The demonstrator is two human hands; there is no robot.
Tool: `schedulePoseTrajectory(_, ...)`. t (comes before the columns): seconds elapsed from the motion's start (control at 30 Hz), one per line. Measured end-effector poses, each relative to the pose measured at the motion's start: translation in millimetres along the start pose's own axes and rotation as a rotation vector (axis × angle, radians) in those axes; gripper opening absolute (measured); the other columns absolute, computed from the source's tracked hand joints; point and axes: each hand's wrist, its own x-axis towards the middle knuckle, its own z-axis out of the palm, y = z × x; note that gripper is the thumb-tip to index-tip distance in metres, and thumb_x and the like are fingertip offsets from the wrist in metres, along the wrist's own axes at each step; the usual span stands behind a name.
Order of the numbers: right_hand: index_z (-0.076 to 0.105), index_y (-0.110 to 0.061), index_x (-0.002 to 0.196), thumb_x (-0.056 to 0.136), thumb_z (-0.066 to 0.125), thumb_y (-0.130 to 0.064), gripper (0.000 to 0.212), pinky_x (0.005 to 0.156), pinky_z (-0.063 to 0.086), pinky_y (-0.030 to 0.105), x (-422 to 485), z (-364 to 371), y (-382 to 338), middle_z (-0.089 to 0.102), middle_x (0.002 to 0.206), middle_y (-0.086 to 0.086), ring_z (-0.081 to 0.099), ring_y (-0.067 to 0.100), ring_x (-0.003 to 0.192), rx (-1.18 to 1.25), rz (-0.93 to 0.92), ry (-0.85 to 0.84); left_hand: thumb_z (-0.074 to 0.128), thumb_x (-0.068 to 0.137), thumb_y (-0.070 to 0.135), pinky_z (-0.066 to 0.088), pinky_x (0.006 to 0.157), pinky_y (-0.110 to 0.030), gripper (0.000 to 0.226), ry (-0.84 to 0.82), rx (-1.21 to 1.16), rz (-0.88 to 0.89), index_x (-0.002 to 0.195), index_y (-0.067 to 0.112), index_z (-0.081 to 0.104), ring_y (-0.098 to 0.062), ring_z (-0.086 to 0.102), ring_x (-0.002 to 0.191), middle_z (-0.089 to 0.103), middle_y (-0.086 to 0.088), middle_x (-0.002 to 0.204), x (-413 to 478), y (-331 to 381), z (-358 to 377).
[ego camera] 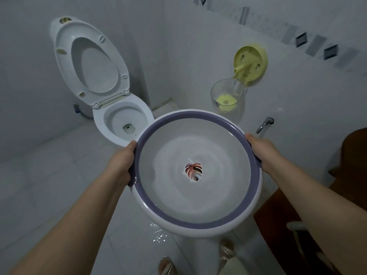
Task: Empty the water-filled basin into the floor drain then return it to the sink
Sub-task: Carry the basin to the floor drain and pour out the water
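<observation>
While water swirls inside, a person's left hand (124,159) and right hand (260,150) clasp opposite rims of the basin (234,219) (seemingly kept level against spilling) above the wet floor (59,175).

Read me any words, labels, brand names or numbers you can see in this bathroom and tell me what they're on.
None can be read.
The basin, held by the left hand and right hand, carries only a leaf picture, no lettering.
The toilet and the yellow lid show no print.
</observation>
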Motion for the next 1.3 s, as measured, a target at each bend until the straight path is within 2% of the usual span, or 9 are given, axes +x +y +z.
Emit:
schedulePoseTrajectory(0.2, 0.063, -0.007, 0.075, 0.086, 0.052, -0.038, 0.035, 0.062, 0.044, 0.033, 36.9, 41.7, 1.8, 0.065, 0.072, 0.01, 0.06, 0.026, 0.067, -0.055, -0.039, -0.05, 0.057, 0.084, 0.046, 0.042, 0.05, -0.028, 0.037, 0.095, -0.044, -0.023, 0.065, 0.015, 0.063, -0.021, 0.061, 0.056, 0.066, -0.001, 0.047, 34.7, -25.7, -9.4)
schedulePoseTrajectory(0.33, 0.063, -0.006, 0.075, 0.086, 0.052, -0.038, 0.036, 0.07, 0.046, 0.035, 69.0, 76.6, 12.6, 0.065, 0.077, 0.014, 0.061, 0.029, 0.074, -0.116, -0.077, -0.081, 0.057, 0.082, 0.048, 0.043, 0.054, -0.028, 0.038, 0.151, -0.092, -0.064, 0.065, 0.015, 0.063, -0.024, 0.06, 0.059, 0.065, -0.004, 0.06, 71.1, -55.9, -11.3)
schedulePoseTrajectory(0.57, 0.061, -0.009, 0.067, 0.085, 0.052, -0.039, 0.035, 0.051, 0.041, 0.027, 128.1, 132.4, 59.6, 0.063, 0.067, 0.006, 0.06, 0.021, 0.062, -0.184, -0.085, -0.12, 0.053, 0.085, 0.05, 0.041, 0.056, -0.028, 0.041, 0.192, -0.148, -0.113, 0.066, 0.014, 0.058, -0.024, 0.055, 0.058, 0.059, -0.006, 0.064, 132.2, -122.5, -2.4)
schedulePoseTrajectory(0.67, 0.061, -0.01, 0.069, 0.084, 0.051, -0.039, 0.034, 0.051, 0.041, 0.027, 157.2, 159.2, 92.9, 0.063, 0.069, 0.006, 0.06, 0.02, 0.062, -0.189, -0.075, -0.131, 0.051, 0.087, 0.05, 0.042, 0.054, -0.029, 0.041, 0.226, -0.14, -0.109, 0.068, 0.014, 0.058, -0.025, 0.058, 0.063, 0.062, -0.005, 0.068, 164.7, -149.2, 1.1)
schedulePoseTrajectory(0.8, 0.059, -0.012, 0.064, 0.086, 0.05, -0.04, 0.036, 0.052, 0.041, 0.026, 200.4, 195.9, 140.9, 0.061, 0.066, 0.003, 0.058, 0.019, 0.062, -0.23, -0.083, -0.144, 0.047, 0.089, 0.051, 0.043, 0.061, -0.032, 0.042, 0.26, -0.134, -0.123, 0.081, 0.01, 0.057, -0.026, 0.057, 0.068, 0.061, -0.007, 0.073, 210.3, -196.6, 12.0)
schedulePoseTrajectory(0.9, 0.059, -0.011, 0.064, 0.086, 0.048, -0.04, 0.038, 0.053, 0.041, 0.026, 230.8, 217.1, 175.2, 0.061, 0.066, 0.004, 0.058, 0.019, 0.062, -0.268, -0.09, -0.162, 0.046, 0.09, 0.051, 0.039, 0.052, -0.029, 0.043, 0.295, -0.129, -0.124, 0.084, 0.009, 0.056, -0.025, 0.056, 0.066, 0.059, -0.008, 0.072, 240.4, -233.3, 21.7)
schedulePoseTrajectory(1.0, 0.063, -0.008, 0.069, 0.085, 0.049, -0.04, 0.038, 0.052, 0.041, 0.026, 262.0, 236.0, 208.3, 0.063, 0.067, 0.006, 0.06, 0.021, 0.063, -0.275, -0.108, -0.164, 0.045, 0.089, 0.052, 0.038, 0.05, -0.029, 0.044, 0.309, -0.142, -0.136, 0.075, 0.011, 0.055, -0.025, 0.057, 0.066, 0.06, -0.007, 0.072, 270.2, -268.0, 32.8)
schedulePoseTrajectory(1.17, 0.06, -0.009, 0.062, 0.083, 0.05, -0.04, 0.038, 0.062, 0.043, 0.033, 307.9, 265.8, 263.6, 0.064, 0.069, 0.01, 0.06, 0.026, 0.066, -0.281, -0.151, -0.16, 0.049, 0.088, 0.048, 0.041, 0.051, -0.029, 0.039, 0.299, -0.196, -0.131, 0.071, 0.015, 0.06, -0.024, 0.06, 0.067, 0.064, -0.006, 0.071, 318.7, -328.5, 53.0)
schedulePoseTrajectory(1.3, 0.063, -0.006, 0.071, 0.084, 0.047, -0.043, 0.042, 0.068, 0.047, 0.037, 340.8, 279.6, 302.7, 0.066, 0.078, 0.015, 0.062, 0.032, 0.073, -0.294, -0.164, -0.156, 0.05, 0.087, 0.047, 0.046, 0.06, -0.03, 0.039, 0.285, -0.189, -0.106, 0.069, 0.014, 0.059, -0.027, 0.059, 0.07, 0.063, -0.008, 0.071, 352.3, -362.3, 70.2)
